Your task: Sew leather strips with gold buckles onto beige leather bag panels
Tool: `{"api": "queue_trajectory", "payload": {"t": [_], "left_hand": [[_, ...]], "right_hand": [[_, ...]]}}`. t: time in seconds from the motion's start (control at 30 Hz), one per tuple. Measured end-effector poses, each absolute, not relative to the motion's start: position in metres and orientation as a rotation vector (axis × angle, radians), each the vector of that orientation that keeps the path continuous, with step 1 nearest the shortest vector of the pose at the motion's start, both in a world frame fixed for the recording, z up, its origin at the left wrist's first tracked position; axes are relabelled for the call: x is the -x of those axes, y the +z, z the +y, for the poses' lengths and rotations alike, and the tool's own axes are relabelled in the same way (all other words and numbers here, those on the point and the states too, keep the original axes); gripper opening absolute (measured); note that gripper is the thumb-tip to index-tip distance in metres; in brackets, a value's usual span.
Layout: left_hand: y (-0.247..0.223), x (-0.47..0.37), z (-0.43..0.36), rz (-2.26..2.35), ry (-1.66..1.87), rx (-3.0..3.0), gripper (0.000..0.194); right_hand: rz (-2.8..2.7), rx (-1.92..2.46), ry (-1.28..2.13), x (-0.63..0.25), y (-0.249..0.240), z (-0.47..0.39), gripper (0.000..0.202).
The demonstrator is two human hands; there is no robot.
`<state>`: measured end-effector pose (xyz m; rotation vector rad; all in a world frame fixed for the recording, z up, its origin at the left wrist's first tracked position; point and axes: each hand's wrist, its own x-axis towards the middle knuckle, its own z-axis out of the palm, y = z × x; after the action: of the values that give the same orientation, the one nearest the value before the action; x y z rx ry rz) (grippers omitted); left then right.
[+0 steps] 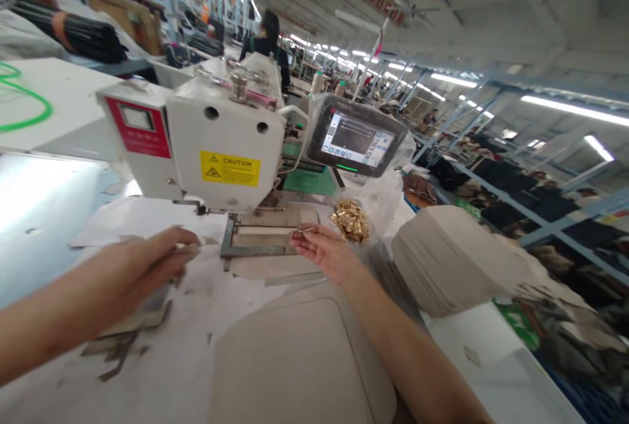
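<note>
My right hand (pixel 327 252) is at the right end of a metal clamp frame (pixel 227 240), its fingertips pinched on a small shiny metal piece (pixel 305 232). Inside the frame lies a beige panel (pixel 260 242), under the head of a sewing machine (pixel 226 129). To the left, my left hand (pixel 164 260) hovers over the white table, smeared by motion; I cannot make out whether its fingers hold anything. Just right of my right hand is a heap of gold metal fittings (pixel 350 219) on clear plastic. A larger beige panel (pixel 295 358) lies in front of me.
A tall stack of beige panels (pixel 442 260) stands at the right. The machine's control screen (pixel 356 135) rises behind the fittings. Flat metal parts (pixel 118 345) lie at the lower left. A person (pixel 268 40) is beyond the machine, and a green cord (pixel 37 113) lies far left.
</note>
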<state>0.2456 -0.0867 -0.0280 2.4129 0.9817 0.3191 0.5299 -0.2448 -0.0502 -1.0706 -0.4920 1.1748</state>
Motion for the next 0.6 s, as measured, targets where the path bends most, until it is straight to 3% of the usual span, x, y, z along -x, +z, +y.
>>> {"api": "queue_trajectory", "payload": {"t": [0.13,0.53,0.6], "left_hand": [[-0.029,-0.315,-0.131,0.742,0.068,-2.421,0.040],[-0.048,-0.372,-0.151,0.727,0.291,-2.454,0.023],[-0.047,-0.372,-0.151,0.739,0.361,-2.360,0.034]], "right_hand": [[-0.536,1.073,1.079,-0.512,-0.059,-0.244,0.037],[-1.128,1.256,0.808,-0.509,-0.069,-0.251,0.030],[-1.210,1.330,0.751,-0.507,-0.071,-0.251,0.035]]}}
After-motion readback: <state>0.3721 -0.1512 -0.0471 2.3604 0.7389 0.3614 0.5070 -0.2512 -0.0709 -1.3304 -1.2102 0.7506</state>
